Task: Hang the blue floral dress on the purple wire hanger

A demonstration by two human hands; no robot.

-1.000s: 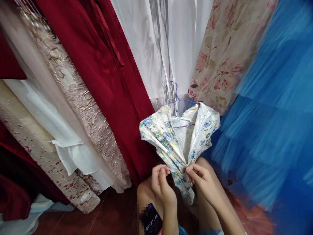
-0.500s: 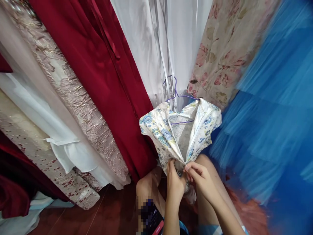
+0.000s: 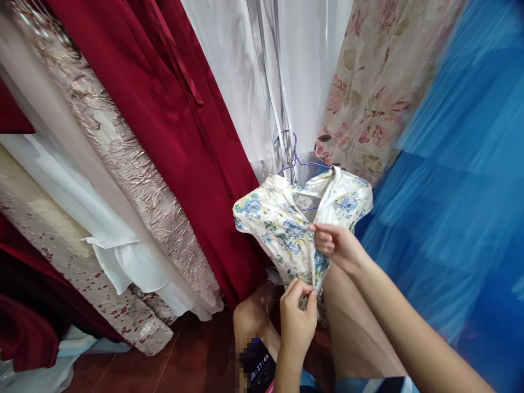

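A white dress (image 3: pixel 282 226) with a blue and yellow floral print hangs from a purple wire hanger (image 3: pixel 295 158) in front of my knees. Its zip runs down the middle, with the edges joined below my right hand and parted in a V above it. My right hand (image 3: pixel 338 245) pinches at the point of that V, closed on the zipper pull, which the fingers mostly cover. Lower down, my left hand (image 3: pixel 298 305) grips the cloth beside the closed zip between thumb and fingers. The lower part of the dress is hidden behind my hands.
Long garments hang close around: a dark red one (image 3: pixel 176 142), a white one (image 3: pixel 229 60), a pink floral one (image 3: pixel 368 98) and a blue tulle one (image 3: pixel 442 180). A phone (image 3: pixel 260 365) lies by my leg, above the red tiled floor (image 3: pixel 196 349).
My right hand has moved up along the front of the dress with the zipper pull, and the opening has closed behind it. My left hand has shifted slightly down, gripping the cloth.
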